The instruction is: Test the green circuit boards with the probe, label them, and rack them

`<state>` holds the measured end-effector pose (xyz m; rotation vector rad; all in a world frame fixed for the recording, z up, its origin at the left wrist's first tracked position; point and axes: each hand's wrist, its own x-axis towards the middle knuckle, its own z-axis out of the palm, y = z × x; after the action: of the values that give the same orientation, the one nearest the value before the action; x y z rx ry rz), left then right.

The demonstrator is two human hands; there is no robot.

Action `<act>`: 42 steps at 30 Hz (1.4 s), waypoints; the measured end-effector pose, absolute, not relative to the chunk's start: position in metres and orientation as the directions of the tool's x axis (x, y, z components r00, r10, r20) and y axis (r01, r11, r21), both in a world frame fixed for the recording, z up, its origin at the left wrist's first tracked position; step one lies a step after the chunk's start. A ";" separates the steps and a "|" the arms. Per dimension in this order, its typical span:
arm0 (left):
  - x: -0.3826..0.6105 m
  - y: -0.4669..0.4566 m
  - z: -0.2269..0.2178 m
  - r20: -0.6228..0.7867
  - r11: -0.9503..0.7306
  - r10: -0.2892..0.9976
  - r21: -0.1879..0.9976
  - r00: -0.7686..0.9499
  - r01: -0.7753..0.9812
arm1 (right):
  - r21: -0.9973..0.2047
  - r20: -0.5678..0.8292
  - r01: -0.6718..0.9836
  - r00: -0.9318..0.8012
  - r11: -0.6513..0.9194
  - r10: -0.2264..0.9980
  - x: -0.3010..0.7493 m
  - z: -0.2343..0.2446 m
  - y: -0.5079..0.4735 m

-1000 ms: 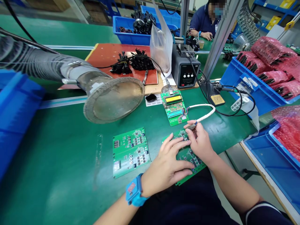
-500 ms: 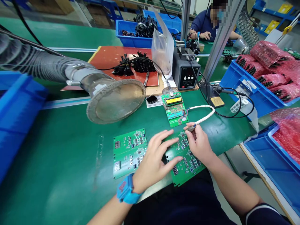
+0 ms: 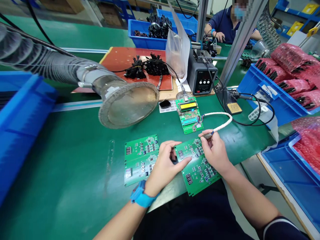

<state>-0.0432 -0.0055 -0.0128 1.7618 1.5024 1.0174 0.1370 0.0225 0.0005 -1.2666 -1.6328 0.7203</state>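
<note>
My left hand (image 3: 166,165) grips the left edge of a green circuit board (image 3: 195,166), thumb on top and fingers curled at the rim. More board edges show beneath it, like a stack. Pinched in my right hand (image 3: 217,152) is a small connector (image 3: 207,135) over the board's far edge; whether its pins touch is hidden. From it a white sleeved cable (image 3: 221,126) loops back to a green tester board (image 3: 190,115) with a lit yellow display. Left of my left hand lies another green circuit board (image 3: 136,163), partly covered by that hand.
A fume hood (image 3: 130,105) on a flexible hose hangs at left. Behind the tester stands a soldering station (image 3: 202,78), with an iron stand (image 3: 233,107) to its right. Blue bins (image 3: 265,88) with pink bubble-wrapped packs flank the right. A person (image 3: 225,25) sits across.
My left hand has closed from spread fingers above the board to a grip on its left edge. My right hand keeps the connector near the same far edge. The view has shifted slightly.
</note>
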 end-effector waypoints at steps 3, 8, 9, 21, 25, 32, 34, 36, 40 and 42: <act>-0.043 -0.006 -0.014 0.225 -0.224 0.972 0.821 0.063 0.525 | -0.899 0.288 0.330 -0.046 0.287 0.956 0.139 0.005 0.021; -0.034 -0.003 -0.014 0.390 -0.375 0.916 0.756 0.092 0.537 | -0.958 0.261 0.143 0.080 0.248 0.962 0.144 0.014 0.022; -0.033 -0.003 -0.014 0.403 -0.388 0.910 0.746 0.097 0.542 | -0.966 0.241 0.120 0.102 0.229 0.965 0.145 0.014 0.023; -0.032 -0.004 -0.021 0.301 -0.307 0.948 0.780 0.103 0.545 | -0.974 0.183 0.144 0.047 0.174 0.982 0.149 0.005 0.024; -0.031 -0.004 -0.021 0.301 -0.300 0.950 0.794 0.087 0.529 | -0.957 0.199 0.213 -0.007 0.196 0.980 0.150 0.004 0.024; -0.030 -0.003 -0.023 0.293 -0.284 0.954 0.817 0.064 0.503 | -0.873 0.243 0.409 -0.104 0.264 0.964 0.151 0.009 0.023; -0.029 -0.004 -0.024 0.287 -0.273 0.957 0.820 0.051 0.503 | -0.855 0.251 0.441 -0.109 0.273 0.962 0.149 0.010 0.023; -0.029 -0.004 -0.025 0.286 -0.266 0.957 0.821 0.041 0.504 | -0.853 0.254 0.449 -0.088 0.266 0.963 0.147 0.009 0.022; -0.029 -0.004 -0.026 0.288 -0.262 0.957 0.824 0.027 0.503 | -0.867 0.249 0.437 -0.039 0.241 0.968 0.145 0.006 0.022; -0.029 -0.004 -0.026 0.287 -0.260 0.958 0.824 0.024 0.503 | -0.868 0.252 0.434 -0.030 0.240 0.967 0.145 0.005 0.022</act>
<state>-0.0287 -0.0041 -0.0257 1.7997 1.4844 1.1699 0.1452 0.0216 0.0048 -1.3344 -1.6157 0.7476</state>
